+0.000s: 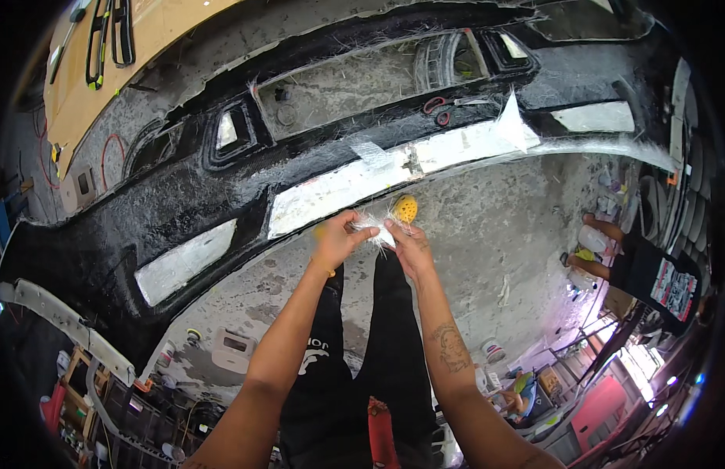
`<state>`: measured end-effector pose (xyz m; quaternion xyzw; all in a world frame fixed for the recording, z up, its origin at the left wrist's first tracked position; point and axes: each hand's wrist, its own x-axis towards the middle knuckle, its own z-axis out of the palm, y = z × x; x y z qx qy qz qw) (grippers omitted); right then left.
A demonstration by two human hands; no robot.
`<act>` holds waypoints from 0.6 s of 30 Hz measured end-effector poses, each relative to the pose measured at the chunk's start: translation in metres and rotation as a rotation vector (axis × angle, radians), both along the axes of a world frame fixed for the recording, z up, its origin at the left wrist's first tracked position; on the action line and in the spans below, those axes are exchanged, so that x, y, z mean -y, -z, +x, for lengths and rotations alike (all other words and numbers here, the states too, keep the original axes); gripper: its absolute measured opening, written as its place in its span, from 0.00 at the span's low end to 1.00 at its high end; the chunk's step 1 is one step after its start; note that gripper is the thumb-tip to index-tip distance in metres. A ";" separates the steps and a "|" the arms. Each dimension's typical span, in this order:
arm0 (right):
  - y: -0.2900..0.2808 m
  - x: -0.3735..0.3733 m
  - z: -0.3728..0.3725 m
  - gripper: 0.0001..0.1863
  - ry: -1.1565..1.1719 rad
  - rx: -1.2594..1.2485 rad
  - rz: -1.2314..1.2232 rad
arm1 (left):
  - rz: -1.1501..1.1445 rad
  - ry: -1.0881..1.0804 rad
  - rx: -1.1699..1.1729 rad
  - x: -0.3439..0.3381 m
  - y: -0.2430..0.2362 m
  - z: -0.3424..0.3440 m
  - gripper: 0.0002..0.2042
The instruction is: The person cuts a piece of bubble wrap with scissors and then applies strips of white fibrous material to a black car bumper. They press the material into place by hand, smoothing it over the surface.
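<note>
A long black car bumper shell (182, 203) stretches across the view, with white glass-fibre patches (339, 187) laid along its inner edge. My left hand (339, 238) and my right hand (405, 242) meet just below the middle patch and pinch a small tuft of white glass fibre (375, 229) between them. A yellow brush head (405, 208) sticks up behind my right hand's fingers; which hand carries it I cannot tell. My legs in black trousers (354, 352) stand below.
Red-handled scissors (436, 105) lie on the bumper's upper part. Another person's hands (597, 250) hold white bottles at the right. A concrete floor (495, 234) lies below, with small tubs and shelves of clutter at lower left and right.
</note>
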<state>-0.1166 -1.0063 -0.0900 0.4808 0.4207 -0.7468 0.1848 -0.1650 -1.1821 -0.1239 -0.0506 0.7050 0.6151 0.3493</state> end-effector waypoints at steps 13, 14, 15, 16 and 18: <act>0.032 -0.031 0.014 0.10 -0.154 -0.039 0.444 | -0.141 0.097 0.013 0.002 -0.014 -0.009 0.13; 0.036 -0.039 0.017 0.10 -0.037 -0.020 0.487 | -0.163 0.078 -0.060 0.007 -0.013 -0.006 0.13; 0.036 -0.045 0.016 0.10 -0.039 -0.012 0.477 | -0.131 0.025 -0.005 0.018 -0.005 -0.002 0.13; 0.034 -0.053 0.017 0.10 -0.043 -0.002 0.464 | -0.102 -0.029 0.052 0.030 0.003 0.004 0.14; 0.029 -0.060 0.020 0.09 -0.216 0.049 0.479 | 0.070 -0.138 0.182 0.033 0.004 0.009 0.15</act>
